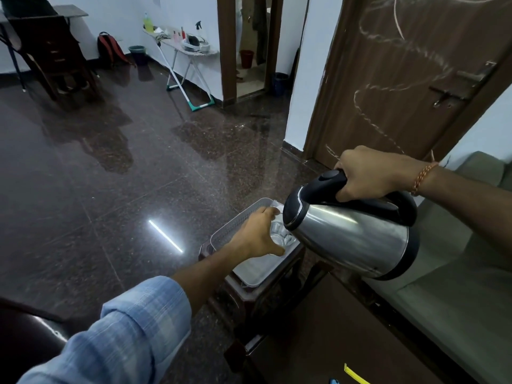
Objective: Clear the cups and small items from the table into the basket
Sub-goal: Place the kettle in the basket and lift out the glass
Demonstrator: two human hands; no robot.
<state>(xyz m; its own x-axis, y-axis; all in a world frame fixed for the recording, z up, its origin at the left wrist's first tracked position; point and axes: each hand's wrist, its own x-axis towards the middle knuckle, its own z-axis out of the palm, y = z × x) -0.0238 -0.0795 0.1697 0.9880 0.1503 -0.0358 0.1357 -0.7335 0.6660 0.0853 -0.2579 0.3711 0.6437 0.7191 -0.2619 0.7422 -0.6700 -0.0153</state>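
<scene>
A pale grey plastic basket point(238, 220) rests on a dark brown stool point(241, 286) ahead of me. My left hand point(257, 234) reaches into the basket and grips clear glass cups point(281, 234) that sit inside it. My right hand point(368, 173) is closed around the black handle of a steel electric kettle point(352, 234), which hangs tilted in the air just right of the basket, its lid end toward the cups. The kettle hides the basket's right side.
A dark table top point(318, 342) lies at the bottom right, with a yellow item point(356, 375) at its near edge. A grey-green sofa point(457, 273) stands to the right, below a brown door point(415, 79). Shiny dark floor spreads to the left. A dark chair edge point(25, 325) shows at lower left.
</scene>
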